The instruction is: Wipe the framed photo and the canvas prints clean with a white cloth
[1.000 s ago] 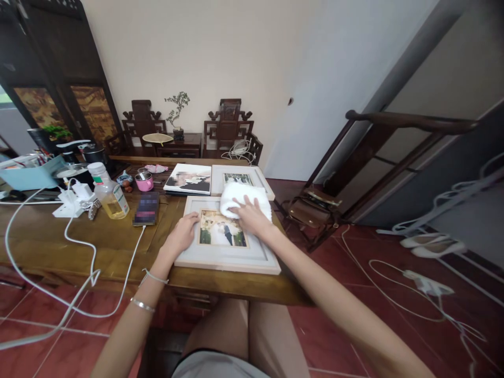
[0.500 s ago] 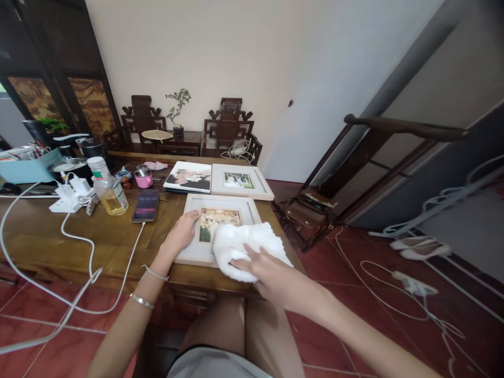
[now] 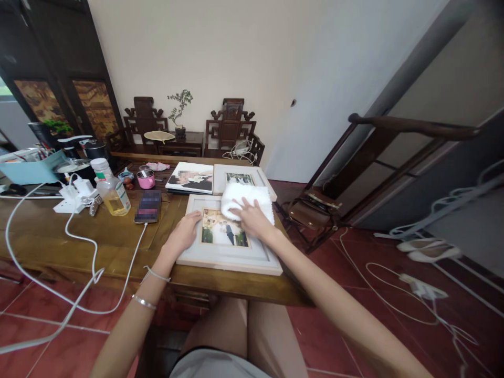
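Note:
A pale wooden picture frame [image 3: 228,264] lies flat on the table near its front edge, a photo [image 3: 225,231] at its centre. My left hand [image 3: 185,231] grips the frame's left side, fingers curled over the edge onto its border. With my right hand [image 3: 254,220] I hold a folded white cloth [image 3: 248,197] against the far right part of the frame. The cloth hides that corner and overlaps a second picture frame [image 3: 264,184] lying behind. A photo album or print [image 3: 192,176] lies left of the second frame.
On the wooden table [image 3: 118,236] stand a bottle of yellow liquid [image 3: 114,191], a phone [image 3: 148,206] on a charging cable, a power strip [image 3: 76,197] and a pink cup [image 3: 146,179]. A wooden chair [image 3: 334,173] holding a brown bag [image 3: 309,214] stands to the right.
My right hand has pushed the white cloth away from me, from the frame's near right part to its far right corner, uncovering the photo. My left hand stays on the left edge.

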Demonstrator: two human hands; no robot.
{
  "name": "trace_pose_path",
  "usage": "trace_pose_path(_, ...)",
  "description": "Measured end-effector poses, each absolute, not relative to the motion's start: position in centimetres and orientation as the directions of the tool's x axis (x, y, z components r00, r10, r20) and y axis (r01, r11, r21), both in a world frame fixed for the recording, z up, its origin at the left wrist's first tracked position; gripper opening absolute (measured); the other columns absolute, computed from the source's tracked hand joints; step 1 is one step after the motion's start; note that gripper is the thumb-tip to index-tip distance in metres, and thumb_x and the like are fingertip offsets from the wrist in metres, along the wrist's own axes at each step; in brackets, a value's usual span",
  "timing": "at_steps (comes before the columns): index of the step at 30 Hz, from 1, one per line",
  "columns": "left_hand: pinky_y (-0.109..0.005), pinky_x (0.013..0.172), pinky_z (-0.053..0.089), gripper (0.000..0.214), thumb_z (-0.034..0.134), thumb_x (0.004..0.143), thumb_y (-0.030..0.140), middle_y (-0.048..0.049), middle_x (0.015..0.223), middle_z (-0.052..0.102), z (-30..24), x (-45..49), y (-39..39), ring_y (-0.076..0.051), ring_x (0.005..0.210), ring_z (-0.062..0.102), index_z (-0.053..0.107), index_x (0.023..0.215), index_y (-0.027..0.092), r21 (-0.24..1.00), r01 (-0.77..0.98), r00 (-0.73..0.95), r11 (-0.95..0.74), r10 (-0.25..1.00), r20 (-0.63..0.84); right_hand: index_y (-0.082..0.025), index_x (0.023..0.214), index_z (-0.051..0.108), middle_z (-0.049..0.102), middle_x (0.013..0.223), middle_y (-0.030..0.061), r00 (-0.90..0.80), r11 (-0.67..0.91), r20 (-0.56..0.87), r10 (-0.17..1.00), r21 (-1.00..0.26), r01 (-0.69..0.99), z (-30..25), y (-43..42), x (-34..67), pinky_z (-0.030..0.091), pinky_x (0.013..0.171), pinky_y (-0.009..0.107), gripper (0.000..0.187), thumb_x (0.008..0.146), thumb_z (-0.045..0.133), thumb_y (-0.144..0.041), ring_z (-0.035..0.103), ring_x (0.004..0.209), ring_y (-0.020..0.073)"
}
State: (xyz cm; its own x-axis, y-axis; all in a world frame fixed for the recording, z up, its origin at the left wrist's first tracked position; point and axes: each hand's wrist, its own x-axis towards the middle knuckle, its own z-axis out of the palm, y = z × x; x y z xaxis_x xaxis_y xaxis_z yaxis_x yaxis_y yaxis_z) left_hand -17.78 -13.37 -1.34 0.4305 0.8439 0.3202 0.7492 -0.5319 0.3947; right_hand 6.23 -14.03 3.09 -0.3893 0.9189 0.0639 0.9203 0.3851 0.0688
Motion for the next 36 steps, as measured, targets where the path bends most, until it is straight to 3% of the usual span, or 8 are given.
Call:
trace_pose_path(4,-0.036,0.111,0.037,0.052,0.036,0.078,-0.004,-0.0131,0.134,0.056,-1.8,-17.8,-13.3,-0.021,0.128,0.049,0.059,0.123,0.010,0.410,0.746,0.415,-0.525,0.847,0.331,-0.018,0.134,0.052,0.038,0.148,0.0148,-0.487,0.488,-0.120,0.865,-0.021,0.873,4.8,-20.1,5.7,0.023,0.105,0.062,0.070,0.069,0.041,0.006,0.027,0.138,0.0352)
trace_pose_path(8,-0.037,0.111,0.036,0.053,0.036,0.079,-0.004,-0.0120,0.136,0.054,-2.0,-17.7,-13.3,-0.020,0.129,0.048,0.057,0.125,0.012,0.427,0.740,0.403,-0.520,0.851,0.336,-0.022,0.133,0.054,0.050,0.139,0.0143,-0.556,0.522,-0.319,0.767,-0.192,0.831,8.3,-26.3,5.7,0.033,0.105,0.051,0.073,0.068,0.037,0.007,0.034,0.136,0.0310)
trace_pose_path(14,-0.038,0.111,0.036,0.054,0.035,0.078,-0.005,-0.0135,0.137,0.053,-1.9,-17.8,-13.2,-0.021,0.130,0.047,0.057,0.125,0.010,0.421,0.740,0.425,-0.525,0.850,0.312,-0.023,0.137,0.049,0.037,0.149,0.0108,-0.583,0.536,-0.223,0.781,-0.239,0.810,7.2,-26.4,4.7,0.026,0.110,0.054,0.077,0.066,0.039,0.005,0.025,0.139,0.0310)
trace_pose_path(18,-0.038,0.112,0.035,0.058,0.037,0.074,-0.007,-0.0125,0.136,0.054,-1.7,-17.9,-13.2,-0.020,0.130,0.047,0.057,0.125,0.011,0.415,0.724,0.448,-0.551,0.833,0.324,-0.017,0.137,0.048,0.032,0.151,0.0131,-0.515,0.507,-0.046,0.856,-0.118,0.854,3.9,-20.4,5.2,0.019,0.111,0.056,0.072,0.069,0.039,0.004,0.021,0.141,0.0318)
trace_pose_path(23,-0.037,0.112,0.035,0.057,0.038,0.073,-0.007,-0.0125,0.136,0.054,-1.5,-17.9,-13.2,-0.020,0.129,0.047,0.058,0.124,0.011,0.414,0.735,0.440,-0.536,0.843,0.310,-0.014,0.140,0.044,0.028,0.153,0.0141,-0.357,0.359,0.115,0.927,0.010,0.933,2.9,-13.5,5.9,0.020,0.106,0.065,0.070,0.072,0.041,0.002,0.018,0.140,0.0378)
trace_pose_path(28,-0.037,0.112,0.035,0.055,0.038,0.074,-0.006,-0.0130,0.135,0.054,-1.8,-17.9,-13.1,-0.020,0.129,0.048,0.059,0.123,0.010,0.417,0.733,0.431,-0.538,0.841,0.327,-0.021,0.136,0.051,0.028,0.154,0.0065,-0.399,0.399,0.021,0.917,0.019,0.917,3.0,-14.3,5.2,0.017,0.103,0.070,0.071,0.070,0.041,0.003,0.012,0.140,0.0400)
trace_pose_path(33,-0.036,0.112,0.035,0.054,0.035,0.077,-0.006,-0.0139,0.136,0.054,-1.9,-17.9,-13.2,-0.020,0.129,0.047,0.057,0.125,0.008,0.409,0.740,0.428,-0.534,0.843,0.327,-0.024,0.134,0.053,0.033,0.151,0.0075,-0.532,0.515,-0.177,0.828,-0.134,0.846,5.1,-22.1,4.6,0.023,0.103,0.069,0.075,0.067,0.039,0.006,0.020,0.139,0.0400)
trace_pose_path(36,-0.036,0.111,0.036,0.053,0.035,0.079,-0.005,-0.0136,0.136,0.053,-1.9,-17.8,-13.3,-0.020,0.129,0.047,0.057,0.125,0.009,0.408,0.746,0.422,-0.526,0.848,0.321,-0.027,0.136,0.051,0.037,0.149,0.0074,-0.614,0.567,-0.236,0.753,-0.242,0.788,7.2,-26.6,4.3,0.030,0.104,0.062,0.081,0.064,0.037,0.008,0.026,0.138,0.0357)
